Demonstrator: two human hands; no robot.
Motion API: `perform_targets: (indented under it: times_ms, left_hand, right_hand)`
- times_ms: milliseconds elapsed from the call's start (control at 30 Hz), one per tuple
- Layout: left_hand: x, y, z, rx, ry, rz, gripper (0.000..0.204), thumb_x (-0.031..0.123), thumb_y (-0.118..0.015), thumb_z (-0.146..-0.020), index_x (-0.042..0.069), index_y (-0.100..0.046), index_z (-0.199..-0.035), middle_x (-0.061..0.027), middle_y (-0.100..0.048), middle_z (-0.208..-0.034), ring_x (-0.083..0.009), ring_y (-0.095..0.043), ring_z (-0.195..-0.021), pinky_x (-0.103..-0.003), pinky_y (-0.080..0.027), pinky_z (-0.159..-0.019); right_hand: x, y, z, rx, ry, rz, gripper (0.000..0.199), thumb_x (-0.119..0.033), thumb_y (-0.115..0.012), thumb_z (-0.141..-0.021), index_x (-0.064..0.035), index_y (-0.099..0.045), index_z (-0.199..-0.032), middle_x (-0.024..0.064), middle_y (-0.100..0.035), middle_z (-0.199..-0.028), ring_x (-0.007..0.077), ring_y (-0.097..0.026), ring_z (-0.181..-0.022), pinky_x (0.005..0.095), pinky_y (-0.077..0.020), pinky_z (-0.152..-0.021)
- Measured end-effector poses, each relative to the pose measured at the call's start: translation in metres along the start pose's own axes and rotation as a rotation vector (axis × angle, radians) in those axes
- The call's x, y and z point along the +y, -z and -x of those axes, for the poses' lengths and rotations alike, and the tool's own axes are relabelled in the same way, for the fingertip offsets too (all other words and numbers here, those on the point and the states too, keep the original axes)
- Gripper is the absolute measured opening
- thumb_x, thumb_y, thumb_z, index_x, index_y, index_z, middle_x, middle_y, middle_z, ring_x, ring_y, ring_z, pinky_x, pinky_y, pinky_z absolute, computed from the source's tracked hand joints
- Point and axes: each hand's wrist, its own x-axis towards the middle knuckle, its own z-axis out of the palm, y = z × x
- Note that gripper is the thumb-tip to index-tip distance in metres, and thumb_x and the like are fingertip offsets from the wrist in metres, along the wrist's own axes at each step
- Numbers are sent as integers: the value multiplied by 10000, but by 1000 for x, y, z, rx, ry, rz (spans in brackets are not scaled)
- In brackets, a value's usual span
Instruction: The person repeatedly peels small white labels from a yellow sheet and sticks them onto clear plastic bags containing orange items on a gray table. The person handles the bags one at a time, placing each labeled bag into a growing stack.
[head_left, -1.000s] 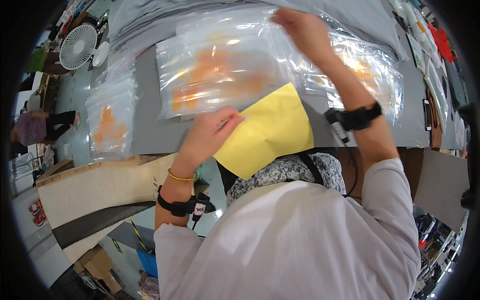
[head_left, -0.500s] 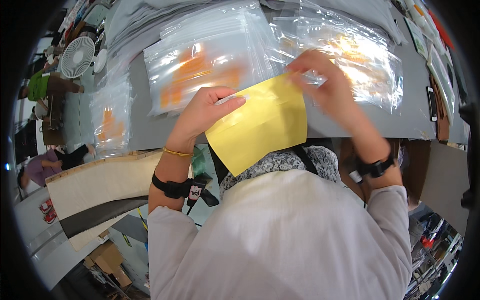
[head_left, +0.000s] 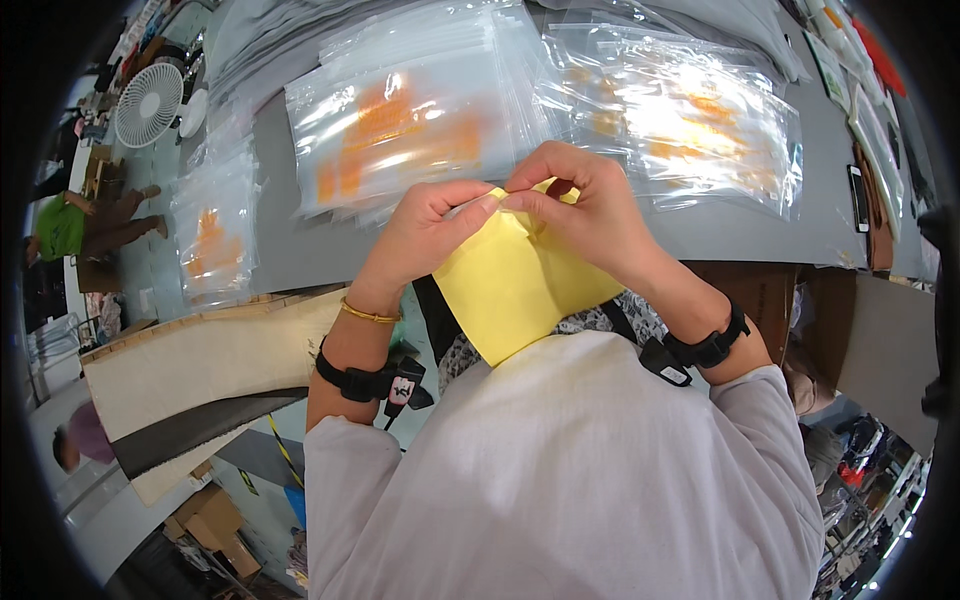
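A yellow paper sheet (head_left: 505,290) hangs in front of my chest at the near edge of the table. My left hand (head_left: 432,225) pinches its upper left edge between thumb and fingers. Close beside it, my right hand (head_left: 590,205) is closed in a pinch at the top edge, the fingertips of both hands almost touching. Near the right fingers the sheet is bent and creased. Whether something small sits between the fingertips is hidden.
Stacked clear plastic bags with orange print (head_left: 400,130) lie beyond my hands, with more shiny bags (head_left: 700,130) to the right and a smaller pile (head_left: 213,240) at left. Grey fabric (head_left: 290,50) lies at the back. A phone (head_left: 859,198) rests far right; a white fan (head_left: 150,105) stands left.
My right hand has come down and left to the sheet's top edge, beside my left hand. The sheet's right side has folded in and creased. People in the left background have moved.
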Motion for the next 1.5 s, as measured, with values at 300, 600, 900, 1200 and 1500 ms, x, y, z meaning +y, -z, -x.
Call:
perform_targets:
  times_ms: [300, 600, 900, 1200, 1500]
  left_hand:
    - [-26, 31, 13, 95, -167, -389, 240, 223, -654, -1043, 12, -670, -927, 20, -579, -751, -123, -535, -695, -338, -469, -636]
    - [-22, 46, -1, -69, -789, -1072, 214, 231, -769, -839, 53, -653, -857, -134, -655, -1216, -328, -597, -1218, -440, -526, -1002]
    - [-42, 33, -5, -111, -710, -985, 207, 225, -751, -875, 44, -650, -883, -161, -653, -1234, -336, -605, -1210, -447, -536, -1011]
    - [-47, 21, -2, -40, -632, -1032, 185, 201, -751, -847, 57, -653, -906, -181, -598, -1385, -329, -610, -1146, -401, -565, -921]
    - [-45, 14, -4, -31, -619, -1078, 215, 200, -759, -845, 39, -618, -869, -181, -599, -1419, -326, -609, -1131, -406, -588, -853]
  right_hand:
    - [-13, -18, -5, 52, 221, 143, 60, -57, -719, -978, -11, -682, -984, 17, -701, -997, 141, -646, -914, 274, -515, -806]
    - [65, -22, -68, 60, 27, 333, 156, -165, -740, -969, -13, -720, -944, 60, -670, -1234, 177, -639, -1081, 317, -502, -920]
    - [70, -29, -62, 99, 64, 463, 117, -140, -791, -859, -30, -754, -843, 49, -686, -1203, 283, -584, -1130, 398, -506, -949]
    - [56, -42, -47, 182, 226, 802, 136, -134, -798, -807, -41, -706, -843, 81, -660, -1133, 312, -592, -1087, 435, -491, -942]
    - [47, -24, -154, 208, 475, 1010, 286, -266, -783, -884, -83, -701, -1088, 50, -676, -1181, 286, -612, -1109, 408, -456, -954]
